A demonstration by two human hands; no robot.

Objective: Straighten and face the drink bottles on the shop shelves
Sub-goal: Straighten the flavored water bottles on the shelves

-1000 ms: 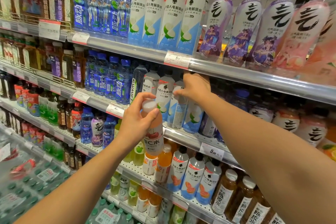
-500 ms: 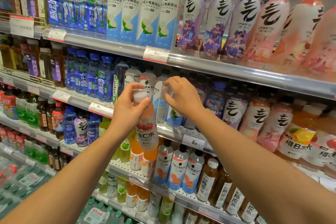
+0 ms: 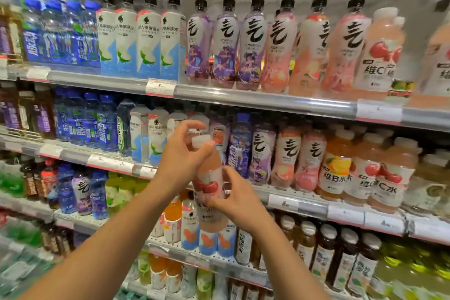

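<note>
Pink-drink clear plastic bottle [image 3: 209, 185] with white cap and cherry label is held off the shelves, upright, in front of the middle shelf's [image 3: 243, 102] bottle row. Left hand [image 3: 181, 156] is curled round neck and shoulder just under the cap; right hand [image 3: 233, 198] grips the lower body over the label. Judged full, so moderately heavy; walls stiff under light squeeze; the label film looks smooth, possibly slippery. Best hold: waist or lower body, neck for steadying. Matching cherry-label bottles [image 3: 387, 173] stand to the right.
</note>
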